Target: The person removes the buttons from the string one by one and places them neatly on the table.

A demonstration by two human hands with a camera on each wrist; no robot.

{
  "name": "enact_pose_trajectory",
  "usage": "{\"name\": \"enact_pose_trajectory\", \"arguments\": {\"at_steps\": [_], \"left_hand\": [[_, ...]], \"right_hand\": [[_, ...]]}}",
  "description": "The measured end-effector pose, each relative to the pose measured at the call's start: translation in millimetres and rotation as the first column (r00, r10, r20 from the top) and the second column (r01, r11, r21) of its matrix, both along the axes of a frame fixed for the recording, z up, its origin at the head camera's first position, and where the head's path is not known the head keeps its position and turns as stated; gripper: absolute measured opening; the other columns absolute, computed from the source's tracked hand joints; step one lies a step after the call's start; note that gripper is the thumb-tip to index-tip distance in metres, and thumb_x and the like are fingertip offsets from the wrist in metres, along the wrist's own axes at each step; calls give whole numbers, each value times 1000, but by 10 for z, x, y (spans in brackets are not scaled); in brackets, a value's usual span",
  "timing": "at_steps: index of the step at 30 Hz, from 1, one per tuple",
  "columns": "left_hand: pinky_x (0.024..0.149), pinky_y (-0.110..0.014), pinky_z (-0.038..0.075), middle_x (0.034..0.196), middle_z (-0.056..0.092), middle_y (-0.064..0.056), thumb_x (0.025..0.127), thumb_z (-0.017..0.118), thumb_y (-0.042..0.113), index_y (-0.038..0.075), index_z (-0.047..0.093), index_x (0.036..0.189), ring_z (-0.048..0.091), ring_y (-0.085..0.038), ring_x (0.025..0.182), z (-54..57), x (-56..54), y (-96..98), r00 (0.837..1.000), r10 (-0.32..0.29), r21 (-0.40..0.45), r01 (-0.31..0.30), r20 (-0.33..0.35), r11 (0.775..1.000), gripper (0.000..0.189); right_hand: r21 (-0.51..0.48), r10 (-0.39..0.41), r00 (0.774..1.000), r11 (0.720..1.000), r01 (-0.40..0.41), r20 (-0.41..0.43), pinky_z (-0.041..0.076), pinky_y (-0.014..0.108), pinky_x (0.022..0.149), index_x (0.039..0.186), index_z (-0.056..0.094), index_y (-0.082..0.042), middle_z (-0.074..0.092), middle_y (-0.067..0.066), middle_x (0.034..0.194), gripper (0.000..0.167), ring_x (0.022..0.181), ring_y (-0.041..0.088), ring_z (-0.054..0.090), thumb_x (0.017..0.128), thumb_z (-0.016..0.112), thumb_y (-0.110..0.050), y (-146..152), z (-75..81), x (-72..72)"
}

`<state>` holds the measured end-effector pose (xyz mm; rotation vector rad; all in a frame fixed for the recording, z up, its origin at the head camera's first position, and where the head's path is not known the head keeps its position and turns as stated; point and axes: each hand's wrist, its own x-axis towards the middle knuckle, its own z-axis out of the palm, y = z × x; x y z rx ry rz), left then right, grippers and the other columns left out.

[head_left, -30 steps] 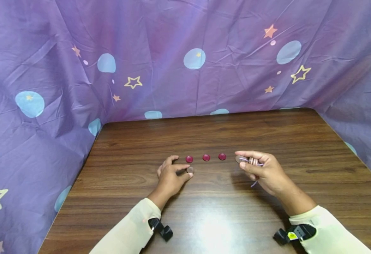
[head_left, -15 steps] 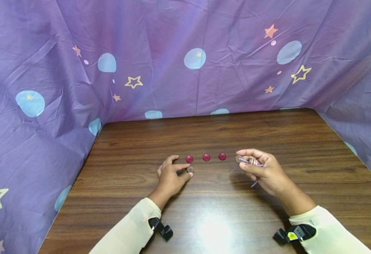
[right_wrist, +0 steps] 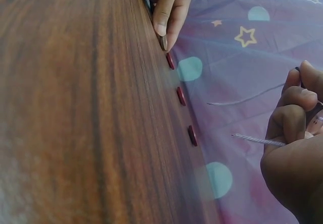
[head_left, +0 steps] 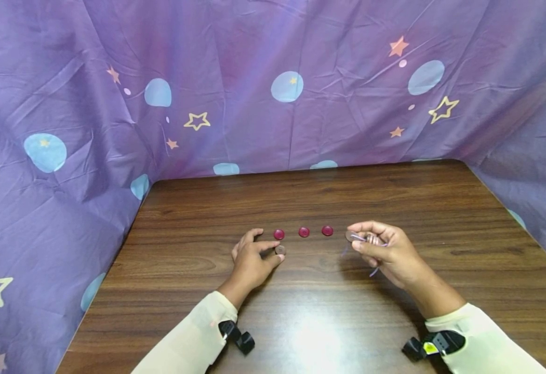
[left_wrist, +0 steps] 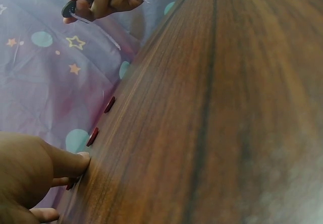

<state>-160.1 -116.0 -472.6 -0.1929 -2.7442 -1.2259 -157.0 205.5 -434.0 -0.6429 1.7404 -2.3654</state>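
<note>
In the head view my left hand [head_left: 250,262] pinches a small brown button [head_left: 280,250] between thumb and forefinger at the table surface. Three dark red buttons, the left [head_left: 279,234], middle [head_left: 304,231] and right [head_left: 327,230], lie in a row just beyond it. To their right, my right hand [head_left: 396,255] is raised above the table and grips a brown button [head_left: 350,236] by its edge. A thin pale purple cord [right_wrist: 247,99] runs from that button, which looks dark in the left wrist view; another cord end [right_wrist: 257,140] sticks out below the curled fingers.
A brown wood-grain table [head_left: 310,195] spreads beneath both hands, with a bright light reflection near its front. Purple cloth [head_left: 235,57] printed with stars and blue circles hangs behind and along the sides. Black wrist cameras, left [head_left: 237,337] and right [head_left: 434,345], sit at the sleeves.
The button in my right hand has shifted and turned slightly, and a faint cord end now shows hanging to its lower left. My left hand and the red buttons stay put.
</note>
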Motion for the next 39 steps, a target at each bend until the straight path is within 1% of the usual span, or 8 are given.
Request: {"name": "enact_pose_trajectory", "arguments": {"at_steps": [20, 28, 39], "left_hand": [[123, -68, 22, 157, 58, -18, 88, 90, 22, 12, 85, 119, 47, -42, 152, -1, 2, -4, 1000, 4, 0, -4, 0, 1000, 33], [122, -68, 23, 156, 59, -18, 87, 90, 22, 12, 85, 119, 47, -42, 151, -2, -2, -5, 1000, 2, -6, -2, -9, 1000, 34], [123, -69, 23, 156, 58, -19, 87, 90, 23, 12, 85, 119, 48, -42, 151, 2, 1, -5, 1000, 1, -5, -1, -8, 1000, 34]], "right_hand": [[5, 12, 1000, 1000, -12, -10, 30, 27, 48, 120, 77, -8, 78, -7, 98, 42, 62, -1, 53, 97, 57, 21, -8, 5, 2], [-2, 20, 1000, 1000, -20, -11, 29, 29, 48, 121, 77, -7, 76, -6, 97, 38, 62, -1, 53, 98, 61, 19, -6, 1, 4], [-6, 33, 999, 999, -33, -5, 27, 30, 49, 120, 77, -8, 77, -7, 98, 43, 63, -2, 54, 98, 57, 22, -4, -7, -1]]}}
